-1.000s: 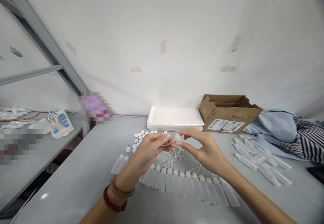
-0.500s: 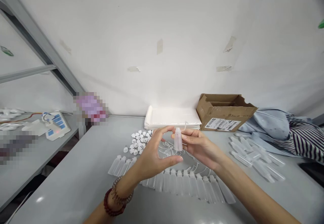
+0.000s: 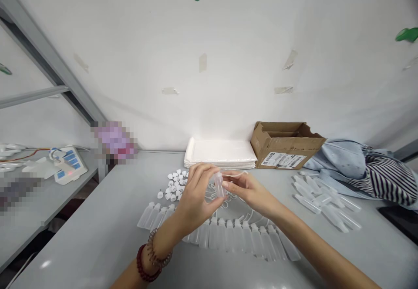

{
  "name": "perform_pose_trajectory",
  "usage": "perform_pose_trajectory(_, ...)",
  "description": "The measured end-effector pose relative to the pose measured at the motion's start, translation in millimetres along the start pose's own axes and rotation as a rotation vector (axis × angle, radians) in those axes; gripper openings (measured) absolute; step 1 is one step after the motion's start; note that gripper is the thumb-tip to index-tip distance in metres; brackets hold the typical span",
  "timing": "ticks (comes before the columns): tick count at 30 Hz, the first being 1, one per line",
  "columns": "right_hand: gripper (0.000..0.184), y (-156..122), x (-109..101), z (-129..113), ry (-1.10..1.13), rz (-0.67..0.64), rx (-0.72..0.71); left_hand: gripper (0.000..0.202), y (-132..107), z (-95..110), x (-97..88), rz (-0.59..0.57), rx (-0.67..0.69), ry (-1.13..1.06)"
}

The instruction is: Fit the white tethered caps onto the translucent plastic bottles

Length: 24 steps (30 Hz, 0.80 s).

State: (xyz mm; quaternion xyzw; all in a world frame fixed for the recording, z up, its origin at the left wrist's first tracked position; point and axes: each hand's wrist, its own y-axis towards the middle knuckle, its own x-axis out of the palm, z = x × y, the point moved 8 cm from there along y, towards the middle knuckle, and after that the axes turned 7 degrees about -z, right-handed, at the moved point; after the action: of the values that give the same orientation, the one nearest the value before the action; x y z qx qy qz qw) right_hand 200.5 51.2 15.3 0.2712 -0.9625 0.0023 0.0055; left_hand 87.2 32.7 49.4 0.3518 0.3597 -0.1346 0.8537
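Both my hands meet above the grey table [image 3: 98, 236]. My left hand [image 3: 196, 195] has its fingers curled round a small translucent dropper bottle [image 3: 218, 185]. My right hand [image 3: 246, 191] pinches the same bottle from the right, with a thin white loop of plastic sticking out above its fingers. Below the hands lies a row of several more small translucent bottles [image 3: 228, 234]. A scatter of little white caps [image 3: 174, 183] lies to the left of the hands, and thin plastic rings lie under them.
A stack of white trays [image 3: 220, 153] and an open cardboard box [image 3: 285, 143] stand at the back by the wall. More clear bottles [image 3: 321, 202] lie at the right, beside a heap of cloth [image 3: 359, 167]. A second table [image 3: 29, 202] at the left carries a white device.
My left hand opened away from the bottle half a second ago and has now closed on it again. The bottle came down from upright in my right hand to between both hands.
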Motion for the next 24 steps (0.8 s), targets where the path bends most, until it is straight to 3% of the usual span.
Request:
perform_pose_trajectory(9, 0.022, -2, -11, 8, 0.090, 0.277, -0.053, 0.047, -2, 5, 6.2, 0.025, 0.084, 0.122)
perform_pose_trajectory(15, 0.024, -8, -16, 5, 0.108, 0.300, -0.061, 0.048, -3, 5, 11.9, -0.011, 0.067, 0.080)
perform_pose_trajectory(19, 0.023, -32, -32, 12, 0.043, 0.338, 0.017, 0.051, -4, 14, 31.3, -0.067, 0.058, 0.008)
perform_pose_trajectory(24, 0.016, -83, -60, 25, -0.039, 0.395, 0.102, 0.056, -6, 42, 72.2, -0.216, 0.020, -0.119)
